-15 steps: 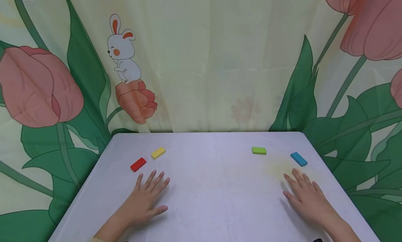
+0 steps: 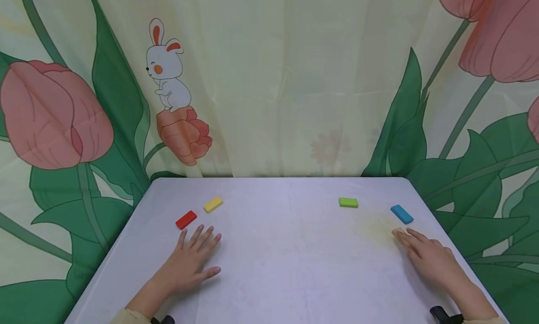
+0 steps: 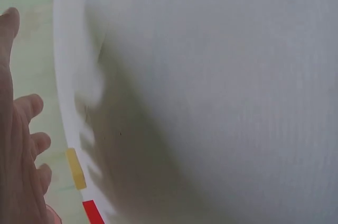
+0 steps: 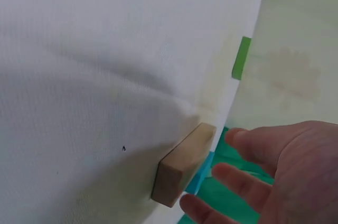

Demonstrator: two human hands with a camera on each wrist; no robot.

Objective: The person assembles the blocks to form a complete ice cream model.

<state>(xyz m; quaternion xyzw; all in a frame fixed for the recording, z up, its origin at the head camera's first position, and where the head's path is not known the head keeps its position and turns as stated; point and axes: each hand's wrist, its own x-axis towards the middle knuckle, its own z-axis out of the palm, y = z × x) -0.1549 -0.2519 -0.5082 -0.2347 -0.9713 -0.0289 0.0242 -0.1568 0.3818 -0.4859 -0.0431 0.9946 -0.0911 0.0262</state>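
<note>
My left hand (image 2: pixel 187 268) hovers at the left, palm down with fingers spread, holding nothing. Its fingertips point at the red block (image 2: pixel 186 219), and the yellow block (image 2: pixel 213 205) lies just beyond. At the right, my right hand (image 2: pixel 438 263) reaches forward, fingers extended toward a plain wooden block (image 4: pixel 185 160). In the right wrist view its thumb and fingers are parted, fingertips right at the wooden block's side. The blue block (image 2: pixel 402 214) lies just past those fingertips, and the green block (image 2: pixel 348 202) is farther left. In the head view my fingers mostly hide the wooden block.
A white cloth covers the table (image 2: pixel 286 258). Behind its far edge hangs a curtain (image 2: pixel 286 81) printed with tulips and a rabbit. Dark straps with cameras show at both wrists, including the right wrist camera (image 2: pixel 446 315).
My right hand has shifted slightly right and its spread fingers have drawn together toward the wooden block. My left hand has moved slightly left and forward, still spread. The coloured blocks stay put.
</note>
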